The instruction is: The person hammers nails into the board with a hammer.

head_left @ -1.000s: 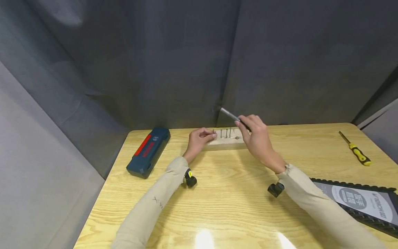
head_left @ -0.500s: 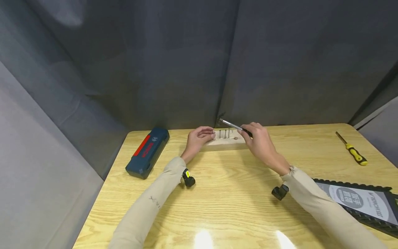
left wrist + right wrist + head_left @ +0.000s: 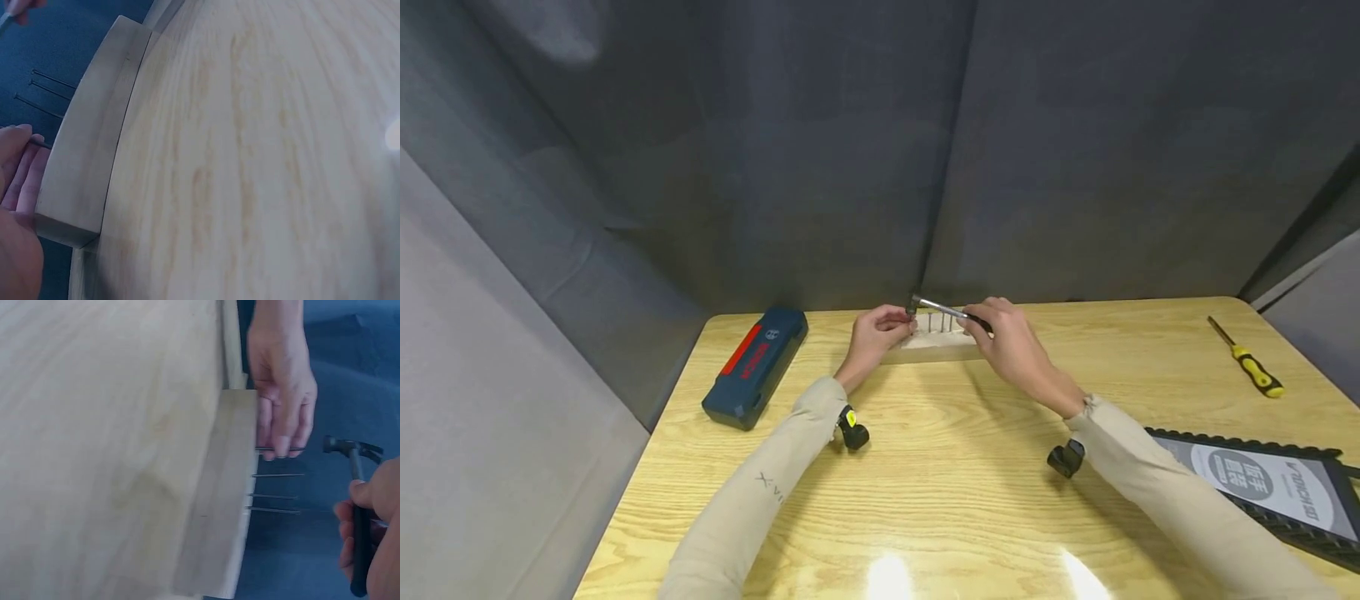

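A pale wooden block [image 3: 934, 351] lies at the table's far edge with several thin nails [image 3: 942, 321] standing in its top. My left hand [image 3: 901, 322] pinches the leftmost nail [image 3: 279, 449] between its fingertips, next to the block's left end [image 3: 70, 206]. My right hand [image 3: 983, 322] grips the black handle of a small hammer [image 3: 938, 309]. The hammer's head [image 3: 343, 445] hovers just above the held nail's top. Three free nails [image 3: 275, 494] stand to the right of it. In the left wrist view the left hand's fingers [image 3: 20, 172] lie against the block's top.
A blue and red tool case [image 3: 756, 365] lies at the far left of the wooden table [image 3: 940, 500]. A yellow-handled screwdriver [image 3: 1249, 366] lies far right. A black packaged board [image 3: 1270, 487] sits near the right front. Dark curtains stand right behind the block.
My right hand has swung the hammer down and to the left, from raised above the block to just over the nail that my left hand holds. The left hand stayed put.
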